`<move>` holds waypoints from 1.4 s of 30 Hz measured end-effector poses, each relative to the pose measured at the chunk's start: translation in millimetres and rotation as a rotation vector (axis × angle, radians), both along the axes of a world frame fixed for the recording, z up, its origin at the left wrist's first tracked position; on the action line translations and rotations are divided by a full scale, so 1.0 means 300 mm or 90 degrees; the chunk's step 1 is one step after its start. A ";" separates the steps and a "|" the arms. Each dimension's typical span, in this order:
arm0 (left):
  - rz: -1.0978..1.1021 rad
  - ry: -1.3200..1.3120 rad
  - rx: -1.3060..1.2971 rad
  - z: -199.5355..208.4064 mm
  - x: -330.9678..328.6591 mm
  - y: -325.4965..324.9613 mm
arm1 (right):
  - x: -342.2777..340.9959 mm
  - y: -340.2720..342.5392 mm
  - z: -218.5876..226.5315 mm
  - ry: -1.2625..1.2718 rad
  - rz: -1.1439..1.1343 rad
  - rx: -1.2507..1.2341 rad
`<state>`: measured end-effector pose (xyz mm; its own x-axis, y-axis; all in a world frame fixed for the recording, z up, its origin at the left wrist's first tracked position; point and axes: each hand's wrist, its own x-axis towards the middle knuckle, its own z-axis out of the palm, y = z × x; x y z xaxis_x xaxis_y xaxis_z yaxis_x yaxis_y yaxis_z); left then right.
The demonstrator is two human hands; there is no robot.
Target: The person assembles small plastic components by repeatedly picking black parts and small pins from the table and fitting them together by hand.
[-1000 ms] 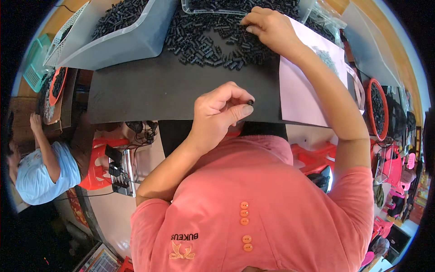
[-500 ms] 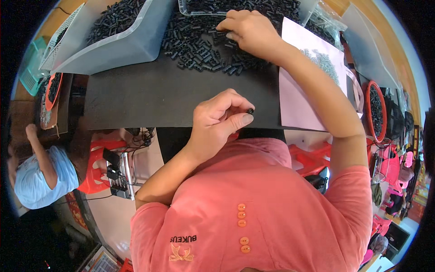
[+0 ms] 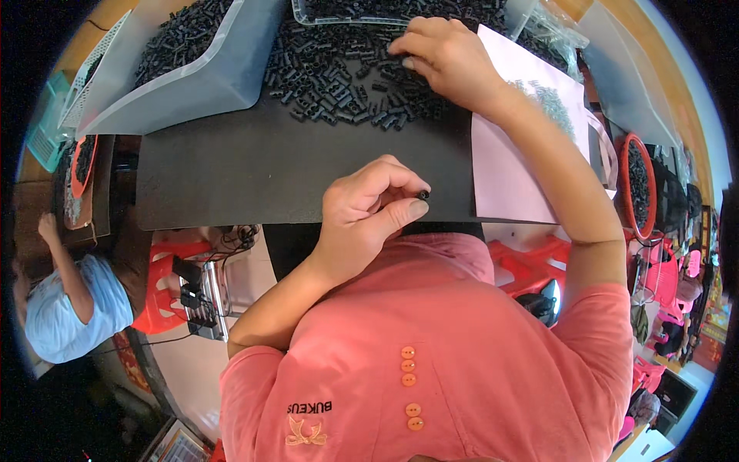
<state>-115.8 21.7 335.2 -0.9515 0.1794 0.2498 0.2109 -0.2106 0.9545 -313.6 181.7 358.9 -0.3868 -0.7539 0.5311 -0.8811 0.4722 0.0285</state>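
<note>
My left hand (image 3: pixel 368 209) is closed in front of my chest, near the table's front edge. Between its thumb and index finger is pinched a small black tubular part (image 3: pixel 423 195), its round end showing. Farther off, my right hand (image 3: pixel 450 60) reaches over the heap of black tubular parts (image 3: pixel 323 96). Its fingers are bent, with the thumb held apart from them, and I see nothing between them. The heap lies loose on the dark table (image 3: pixel 292 181), in front of a clear tray (image 3: pixel 354 21).
A grey plastic bin (image 3: pixel 192 88) full of black parts stands at the far left. Under my right forearm lies a pink sheet (image 3: pixel 508 181) bearing small clear pieces (image 3: pixel 550 104). A red-rimmed basket (image 3: pixel 637 185) is at the right. Another person (image 3: pixel 77 304) sits at the left.
My right hand has shifted slightly to the right over the heap. My left hand keeps its pinch on the black part. The whole view has tilted a little.
</note>
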 end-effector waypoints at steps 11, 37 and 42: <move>-0.002 0.003 -0.011 0.004 -0.002 -0.003 | 0.004 -0.168 -0.021 0.110 -0.108 0.123; 0.157 -0.187 0.042 0.073 -0.029 -0.192 | -0.011 -0.089 0.029 -0.024 0.122 0.016; 0.221 -0.219 -0.029 0.077 -0.099 -0.225 | -0.013 -0.110 0.024 -0.010 0.145 0.072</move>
<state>-145.6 -45.8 358.2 -0.9831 -0.1592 -0.0899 -0.0676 -0.1402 0.9878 -317.5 148.7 366.0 -0.2078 -0.8765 0.4343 -0.9651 0.2561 0.0551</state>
